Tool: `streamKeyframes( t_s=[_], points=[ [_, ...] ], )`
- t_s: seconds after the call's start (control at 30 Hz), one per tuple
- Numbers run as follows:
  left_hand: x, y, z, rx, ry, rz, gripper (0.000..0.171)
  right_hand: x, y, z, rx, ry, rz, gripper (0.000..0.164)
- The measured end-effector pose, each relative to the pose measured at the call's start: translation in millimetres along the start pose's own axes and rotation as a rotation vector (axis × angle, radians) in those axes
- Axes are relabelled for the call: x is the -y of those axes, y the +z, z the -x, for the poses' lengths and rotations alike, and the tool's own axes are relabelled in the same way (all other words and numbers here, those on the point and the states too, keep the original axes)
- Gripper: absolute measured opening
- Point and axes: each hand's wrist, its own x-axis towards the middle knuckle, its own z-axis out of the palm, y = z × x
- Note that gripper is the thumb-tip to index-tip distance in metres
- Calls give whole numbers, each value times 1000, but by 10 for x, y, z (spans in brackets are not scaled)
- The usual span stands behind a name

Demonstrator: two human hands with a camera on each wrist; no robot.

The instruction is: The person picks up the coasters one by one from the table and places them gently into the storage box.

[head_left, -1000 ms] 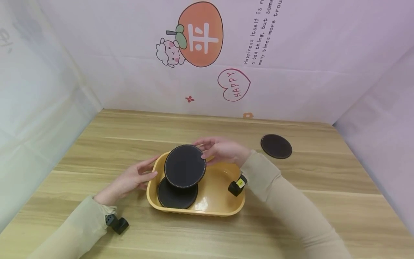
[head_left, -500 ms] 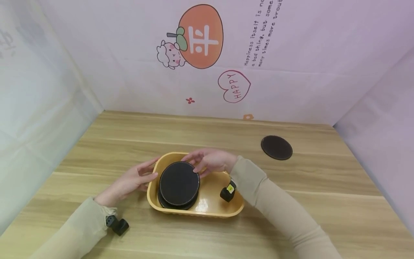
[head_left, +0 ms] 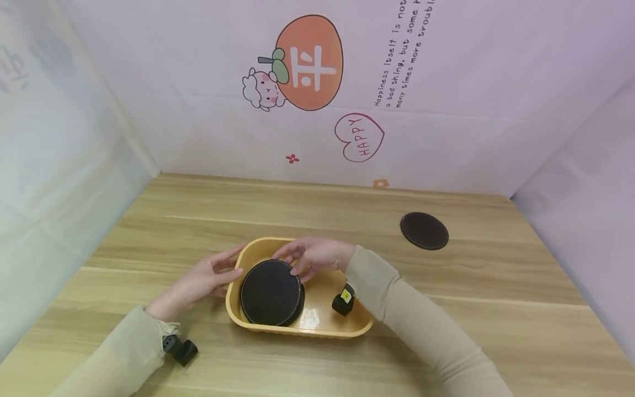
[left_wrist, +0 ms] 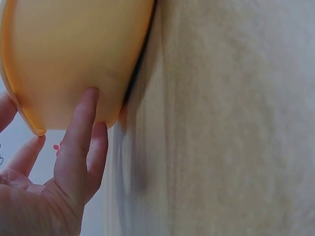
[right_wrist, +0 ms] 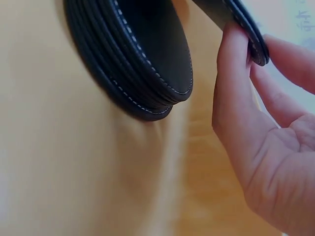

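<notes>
A round black leather coaster (head_left: pixel 270 293) with pale stitching is pinched at its edge between the thumb and fingers of my right hand (head_left: pixel 317 258). It hangs tilted above a stack of similar coasters (right_wrist: pixel 160 46), which in the head view is mostly hidden beneath it. The stack lies in the left part of an oval yellow plastic basin (head_left: pixel 342 334). My left hand (head_left: pixel 210 278) holds the basin's left end, thumb at the rim and fingertips on the outer wall, as the left wrist view shows.
Another round black coaster (head_left: pixel 424 230) lies flat on the wooden table (head_left: pixel 461 331), toward the back right. Behind the table hangs a printed cloth wall (head_left: pixel 446 143), and pale cloth closes off both sides.
My right hand has lowered the coaster down and left into the basin, over the stack. The left hand stays at the basin's left end.
</notes>
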Motion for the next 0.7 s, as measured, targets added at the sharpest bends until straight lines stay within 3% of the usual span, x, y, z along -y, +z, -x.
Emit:
streamKeyframes(
  t_s=[0.23, 0.7],
  points=[
    [7, 1, -5, 6, 3, -2, 69, -27, 4, -6, -8, 3, 34, 54],
    [4, -2, -9, 11, -1, 14, 70, -76, 40, -52, -126, 17, 166, 46]
  ],
)
